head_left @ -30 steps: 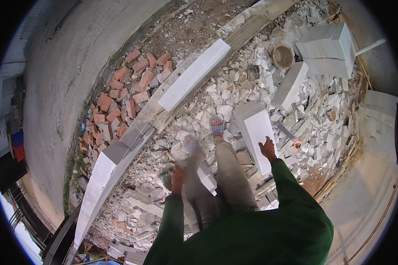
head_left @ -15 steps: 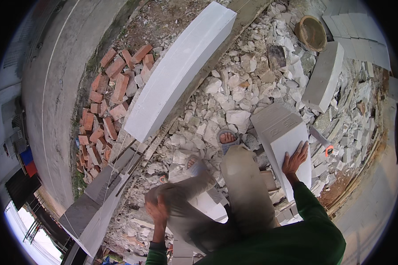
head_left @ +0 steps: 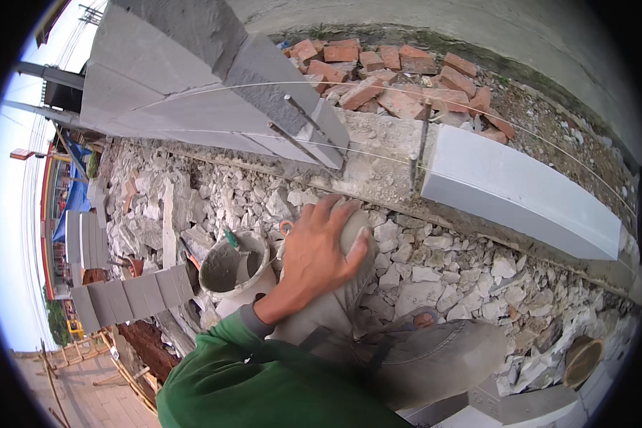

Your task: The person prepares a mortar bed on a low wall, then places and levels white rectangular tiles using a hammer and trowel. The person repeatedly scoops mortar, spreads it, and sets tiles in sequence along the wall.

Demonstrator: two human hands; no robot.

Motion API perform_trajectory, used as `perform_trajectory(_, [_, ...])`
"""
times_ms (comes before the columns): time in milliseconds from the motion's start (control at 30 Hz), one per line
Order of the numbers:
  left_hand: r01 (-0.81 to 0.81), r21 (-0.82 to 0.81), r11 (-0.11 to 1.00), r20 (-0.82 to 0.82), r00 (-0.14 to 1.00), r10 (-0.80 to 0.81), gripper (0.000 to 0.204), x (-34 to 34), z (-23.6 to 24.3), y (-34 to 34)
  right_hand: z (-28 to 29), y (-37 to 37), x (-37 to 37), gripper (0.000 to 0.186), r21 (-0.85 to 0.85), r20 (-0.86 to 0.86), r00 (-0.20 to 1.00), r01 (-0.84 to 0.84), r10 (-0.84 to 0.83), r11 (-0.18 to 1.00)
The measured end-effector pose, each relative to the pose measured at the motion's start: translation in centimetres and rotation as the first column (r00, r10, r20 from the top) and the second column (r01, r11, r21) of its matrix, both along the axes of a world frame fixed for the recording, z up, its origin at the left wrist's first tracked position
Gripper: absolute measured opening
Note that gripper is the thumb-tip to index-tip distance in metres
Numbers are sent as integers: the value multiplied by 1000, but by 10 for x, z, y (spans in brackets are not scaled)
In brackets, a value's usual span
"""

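Note:
My left hand (head_left: pixel 315 253) rests palm down over my bent knee (head_left: pixel 360 232), its fingers spread and holding nothing. Just left of it stands a pale bucket (head_left: pixel 248 292) of grey mortar, with a green-handled tool (head_left: pixel 231 239) stuck in it. A small orange ring-shaped handle (head_left: pixel 286 227) shows beside my fingers; the rest of it is hidden. Beyond the hand, a long white block (head_left: pixel 521 192) lies on the concrete footing (head_left: pixel 378 146). My right hand is out of the picture.
A block wall (head_left: pixel 185 107) rises at upper left, near upright steel bars (head_left: pixel 421 139) and taut string. Broken red bricks (head_left: pixel 406 78) lie behind the footing. Loose rubble (head_left: pixel 471 285) covers the ground. Grey blocks (head_left: pixel 132 292) stand left; a basin (head_left: pixel 583 360) sits lower right.
My view has swung to the left, bringing the bucket and block wall into sight. The right hand, earlier on a white block, has left the picture. My left hand stays on the knee.

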State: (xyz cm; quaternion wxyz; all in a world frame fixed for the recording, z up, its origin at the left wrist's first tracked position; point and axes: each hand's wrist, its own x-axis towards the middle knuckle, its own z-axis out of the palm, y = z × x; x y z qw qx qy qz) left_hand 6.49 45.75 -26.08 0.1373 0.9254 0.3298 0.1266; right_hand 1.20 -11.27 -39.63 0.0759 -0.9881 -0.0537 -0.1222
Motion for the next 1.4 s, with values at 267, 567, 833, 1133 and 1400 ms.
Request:
perform_trajectory(267, [96,-442,892,544,819,181,27,-59,-14,53,-30,1,99,81,-163,-46,992,-125,119,979])
perform_trajectory(567, [-900,-160,405,467,292,835,29,-460,-167,295,-31,-42,81,83,-273,58,965,261,-254,926])
perform_trajectory(833, [-909,-371,-189,-558,56,828,73,-767,-388,294,50,24,125,81,7,172,943,287,-284,958])
perform_trajectory(1133, [-805,-178,566,-625,537,566,52,-715,-386,269,135,143,230,40,-131,133,971,-180,198,975])
perform_trajectory(1400, [-530,254,809,-833,304,461,39,-704,-386,270,87,170,226,41,-127,58,931,-352,361,927])
